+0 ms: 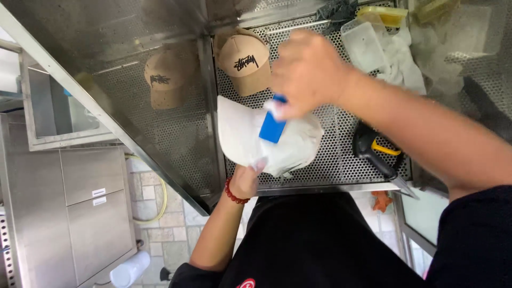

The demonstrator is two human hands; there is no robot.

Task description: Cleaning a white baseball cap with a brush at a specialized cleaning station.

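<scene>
A white cap [242,133] lies on the perforated metal worktop [341,160]. My left hand [246,178], with a red bead bracelet at the wrist, grips the cap's near edge from below. My right hand [306,72] is closed on a blue brush [272,125] and presses it onto the cap's crown; the hand is blurred. A tan cap [245,61] with a dark logo rests beyond the white one, its mirror image showing in the steel side wall at the left.
A black and yellow spray gun [376,152] lies right of the white cap. A clear plastic tub [365,45], white cloths [405,61] and a yellow sponge [386,15] sit at the back right. Steel cabinets [80,202] and a tiled floor are down left.
</scene>
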